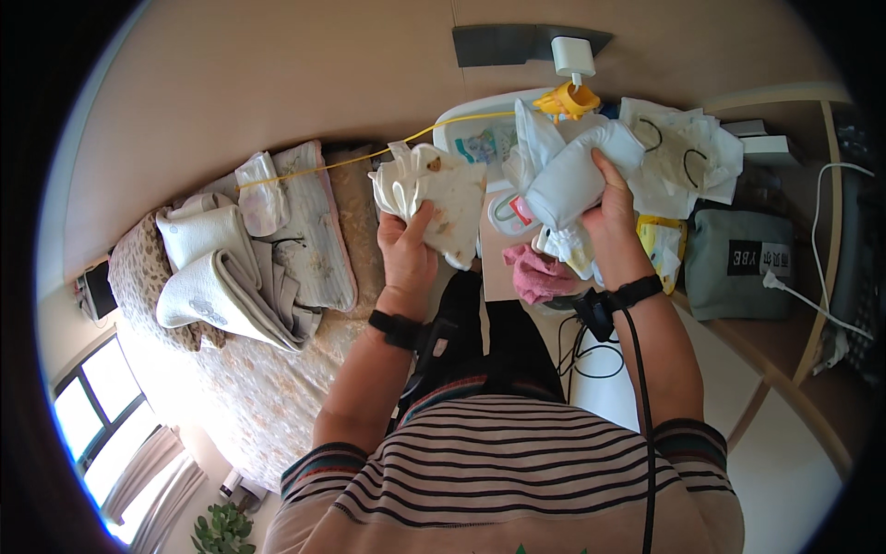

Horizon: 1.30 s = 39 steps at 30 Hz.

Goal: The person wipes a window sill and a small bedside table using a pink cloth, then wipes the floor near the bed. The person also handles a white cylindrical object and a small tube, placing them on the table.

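My left hand (408, 260) grips a folded cream cloth (453, 201) with small printed figures, thumb on top and layered folds at its left edge. In my right hand (612, 201) is a pale blue-white padded fabric roll (581, 173), held at its right side above a small table. A white folded piece (536, 135) sticks up beside the roll; whether the two are joined I cannot tell. Behind them stands a white plastic bin (453, 114) with packets inside, partly hidden by the roll. Below the roll lie a pink towel (536, 273) and a crumpled white-and-yellow item (566, 248).
A yellow cable (387, 149) runs from near a yellow holder (567, 102) and white charger (573, 57) across to the bed (270, 388). Folded white pads (208, 291) and a diaper (261, 194) lie there. At right are a yellow packet (661, 253) and grey pouch (737, 277).
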{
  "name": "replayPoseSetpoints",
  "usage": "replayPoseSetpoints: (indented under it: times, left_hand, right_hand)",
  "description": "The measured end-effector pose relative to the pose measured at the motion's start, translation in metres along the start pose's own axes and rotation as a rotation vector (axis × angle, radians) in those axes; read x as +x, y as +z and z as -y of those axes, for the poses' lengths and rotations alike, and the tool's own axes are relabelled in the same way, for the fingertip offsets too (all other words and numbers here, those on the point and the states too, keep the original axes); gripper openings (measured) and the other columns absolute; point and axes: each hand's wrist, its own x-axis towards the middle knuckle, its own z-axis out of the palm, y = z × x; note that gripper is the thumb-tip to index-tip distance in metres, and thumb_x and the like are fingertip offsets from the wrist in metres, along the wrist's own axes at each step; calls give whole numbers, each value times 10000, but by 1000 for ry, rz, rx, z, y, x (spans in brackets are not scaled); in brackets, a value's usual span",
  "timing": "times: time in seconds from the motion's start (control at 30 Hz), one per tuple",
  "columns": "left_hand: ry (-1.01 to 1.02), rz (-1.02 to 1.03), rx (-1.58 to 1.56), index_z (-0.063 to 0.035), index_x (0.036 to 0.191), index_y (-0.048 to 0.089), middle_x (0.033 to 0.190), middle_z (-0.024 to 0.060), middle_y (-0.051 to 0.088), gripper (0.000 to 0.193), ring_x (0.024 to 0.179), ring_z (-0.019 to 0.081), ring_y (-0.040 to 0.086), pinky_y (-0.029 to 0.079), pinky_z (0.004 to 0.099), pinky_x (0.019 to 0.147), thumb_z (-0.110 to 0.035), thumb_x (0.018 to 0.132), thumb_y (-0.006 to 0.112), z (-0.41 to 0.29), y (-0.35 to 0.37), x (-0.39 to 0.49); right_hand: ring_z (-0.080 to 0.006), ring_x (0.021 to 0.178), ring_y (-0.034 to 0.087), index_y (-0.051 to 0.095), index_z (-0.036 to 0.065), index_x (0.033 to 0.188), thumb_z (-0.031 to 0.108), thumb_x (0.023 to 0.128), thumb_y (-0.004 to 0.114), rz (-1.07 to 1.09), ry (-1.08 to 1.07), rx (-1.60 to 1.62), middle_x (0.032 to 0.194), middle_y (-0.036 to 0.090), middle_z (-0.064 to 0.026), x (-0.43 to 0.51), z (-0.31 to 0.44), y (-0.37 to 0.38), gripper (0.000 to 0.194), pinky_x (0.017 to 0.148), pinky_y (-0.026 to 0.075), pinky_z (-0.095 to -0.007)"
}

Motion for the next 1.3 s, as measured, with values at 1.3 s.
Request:
replayPoseSetpoints:
  times: [1.3]
  left_hand:
    - [436,-204,920,-34,1076,527,995,108,617,393,944,244,590,468,342,841,-119,772,761,79,32,83]
  right_hand:
    - [-168,964,597,566,-12,1185,105,748,753,57,-361,-332,1120,624,-81,57,-67,21,490,856,463,-306]
